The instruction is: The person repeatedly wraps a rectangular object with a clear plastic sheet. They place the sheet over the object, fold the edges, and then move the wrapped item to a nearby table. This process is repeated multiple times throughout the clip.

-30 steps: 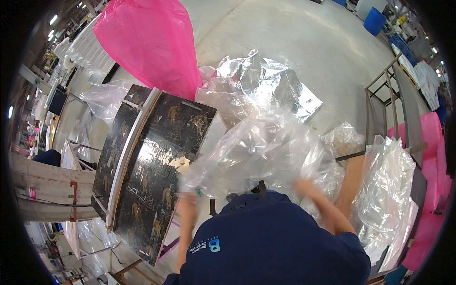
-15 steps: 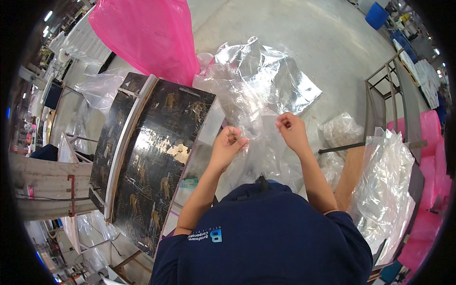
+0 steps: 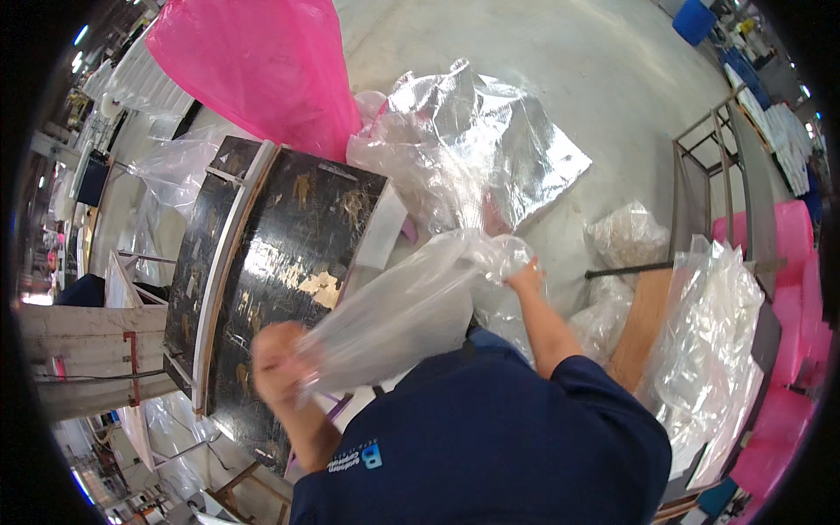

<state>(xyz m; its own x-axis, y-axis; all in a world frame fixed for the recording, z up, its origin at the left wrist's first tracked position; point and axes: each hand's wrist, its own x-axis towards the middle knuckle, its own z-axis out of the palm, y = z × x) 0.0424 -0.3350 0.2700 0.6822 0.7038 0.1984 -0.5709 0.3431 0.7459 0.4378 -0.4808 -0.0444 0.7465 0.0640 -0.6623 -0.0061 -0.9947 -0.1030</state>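
The left hand, blurred, is clamped on the nearer, left end of a clear plastic film, beside the right edge of the black worktop. The film's long axis slants from there away and rightward to the right hand, closed on its farther end, so it lies between both hands. Beyond, a silver sheet rests on the floor, right of a pink bag.
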